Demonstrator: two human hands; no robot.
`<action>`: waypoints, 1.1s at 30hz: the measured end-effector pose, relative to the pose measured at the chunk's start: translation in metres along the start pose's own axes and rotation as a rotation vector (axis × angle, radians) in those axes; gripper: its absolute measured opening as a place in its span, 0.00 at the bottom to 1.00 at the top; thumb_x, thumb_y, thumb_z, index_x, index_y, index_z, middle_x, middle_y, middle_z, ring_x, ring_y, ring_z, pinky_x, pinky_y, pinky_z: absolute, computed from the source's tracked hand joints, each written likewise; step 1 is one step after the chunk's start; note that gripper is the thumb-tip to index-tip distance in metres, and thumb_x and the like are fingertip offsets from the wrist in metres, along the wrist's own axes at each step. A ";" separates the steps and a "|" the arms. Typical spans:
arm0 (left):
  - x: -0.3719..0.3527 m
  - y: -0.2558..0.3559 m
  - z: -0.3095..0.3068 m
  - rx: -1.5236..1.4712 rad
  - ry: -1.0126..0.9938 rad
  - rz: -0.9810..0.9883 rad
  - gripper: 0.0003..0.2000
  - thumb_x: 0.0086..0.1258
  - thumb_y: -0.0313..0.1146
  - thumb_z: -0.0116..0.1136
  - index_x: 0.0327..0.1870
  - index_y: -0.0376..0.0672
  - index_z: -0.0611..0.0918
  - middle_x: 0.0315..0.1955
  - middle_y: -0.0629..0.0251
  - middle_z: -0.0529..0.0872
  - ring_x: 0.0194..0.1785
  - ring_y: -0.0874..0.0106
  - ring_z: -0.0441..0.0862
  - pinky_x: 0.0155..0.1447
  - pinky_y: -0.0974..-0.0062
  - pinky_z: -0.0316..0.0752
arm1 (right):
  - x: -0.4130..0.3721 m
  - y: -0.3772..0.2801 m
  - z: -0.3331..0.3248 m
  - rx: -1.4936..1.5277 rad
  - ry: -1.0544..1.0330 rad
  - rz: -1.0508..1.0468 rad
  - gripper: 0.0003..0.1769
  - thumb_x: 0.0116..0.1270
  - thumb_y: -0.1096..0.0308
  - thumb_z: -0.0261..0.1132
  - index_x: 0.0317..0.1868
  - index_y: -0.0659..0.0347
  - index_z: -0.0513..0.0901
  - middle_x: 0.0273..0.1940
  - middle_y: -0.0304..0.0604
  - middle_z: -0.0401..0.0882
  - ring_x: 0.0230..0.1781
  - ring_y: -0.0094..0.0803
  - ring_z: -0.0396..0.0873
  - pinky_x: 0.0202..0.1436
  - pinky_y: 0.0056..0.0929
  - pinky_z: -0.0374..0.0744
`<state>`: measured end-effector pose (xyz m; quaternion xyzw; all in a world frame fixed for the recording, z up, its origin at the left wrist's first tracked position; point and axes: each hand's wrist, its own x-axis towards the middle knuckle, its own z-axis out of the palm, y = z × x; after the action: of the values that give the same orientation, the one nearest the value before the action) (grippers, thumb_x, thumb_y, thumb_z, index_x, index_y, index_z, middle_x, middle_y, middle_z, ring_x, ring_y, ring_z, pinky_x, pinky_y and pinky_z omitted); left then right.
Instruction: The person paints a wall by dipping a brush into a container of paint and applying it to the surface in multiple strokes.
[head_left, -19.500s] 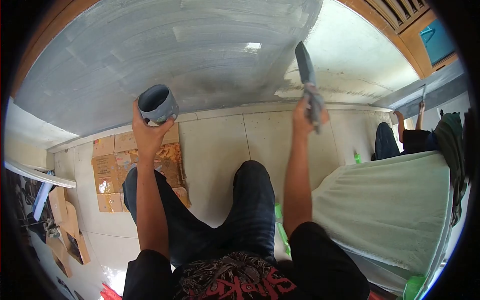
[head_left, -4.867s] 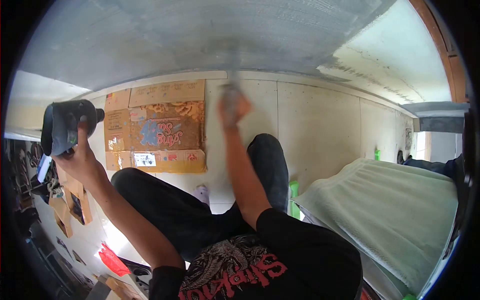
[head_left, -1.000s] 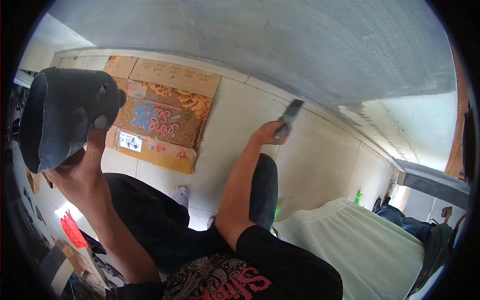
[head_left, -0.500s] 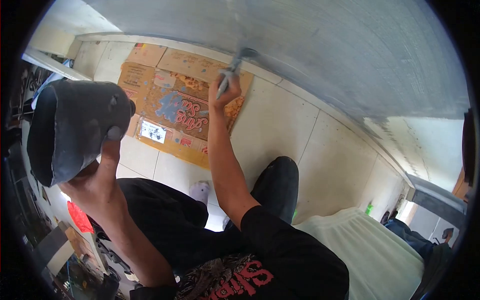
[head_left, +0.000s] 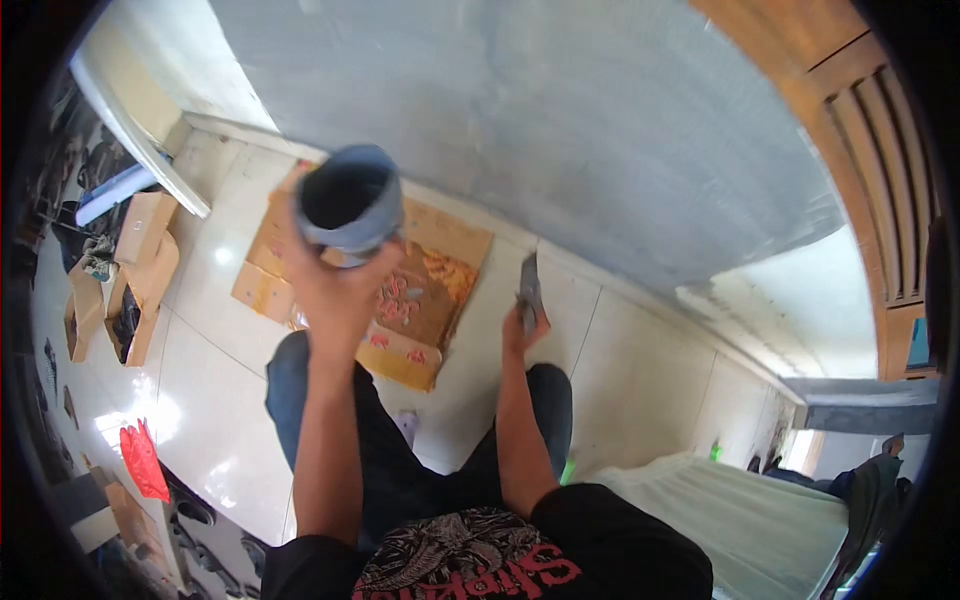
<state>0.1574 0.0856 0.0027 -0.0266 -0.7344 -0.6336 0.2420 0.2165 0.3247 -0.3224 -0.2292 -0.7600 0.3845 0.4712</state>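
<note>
Left hand (head_left: 335, 290) clamping round pot (head_left: 350, 200), probably sloshy and slick, so gripping mid-wall. Right hand (head_left: 518, 332) closing on brush (head_left: 528, 283) handle, looking light and stiff.

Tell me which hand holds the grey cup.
The left hand, gripping the grey cup from below; the right hand holds a flat tool instead.

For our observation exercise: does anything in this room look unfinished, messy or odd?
The grey wall has one pale, ragged-edged patch low at right. The cup in the left hand is smeared grey outside, as is the right hand's brush.
</note>
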 end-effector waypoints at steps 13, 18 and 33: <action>-0.019 0.013 -0.001 0.134 -0.163 0.256 0.38 0.43 0.25 0.76 0.61 0.37 0.73 0.51 0.53 0.80 0.56 0.56 0.80 0.61 0.63 0.74 | 0.147 -0.228 -0.182 0.945 -0.328 0.489 0.15 0.61 0.72 0.72 0.45 0.56 0.75 0.40 0.36 0.75 0.43 0.31 0.78 0.47 0.37 0.81; -0.052 0.026 -0.007 0.232 -0.199 0.241 0.39 0.40 0.27 0.78 0.60 0.38 0.74 0.50 0.54 0.79 0.56 0.55 0.79 0.60 0.63 0.74 | 0.214 -0.266 -0.207 0.834 -0.650 -0.079 0.15 0.55 0.75 0.73 0.40 0.58 0.76 0.39 0.38 0.75 0.43 0.32 0.77 0.55 0.40 0.78; 0.022 0.018 0.010 0.380 -0.351 0.021 0.45 0.34 0.29 0.83 0.61 0.38 0.72 0.57 0.52 0.76 0.62 0.49 0.75 0.65 0.60 0.71 | 0.355 -0.404 -0.010 0.645 -1.581 -0.904 0.17 0.45 0.85 0.73 0.36 0.63 0.80 0.28 0.50 0.88 0.30 0.45 0.89 0.32 0.31 0.85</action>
<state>0.1412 0.0924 0.0268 -0.0978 -0.8708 -0.4672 0.1178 0.0710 0.3386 0.1947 0.5506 -0.7320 0.4000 -0.0327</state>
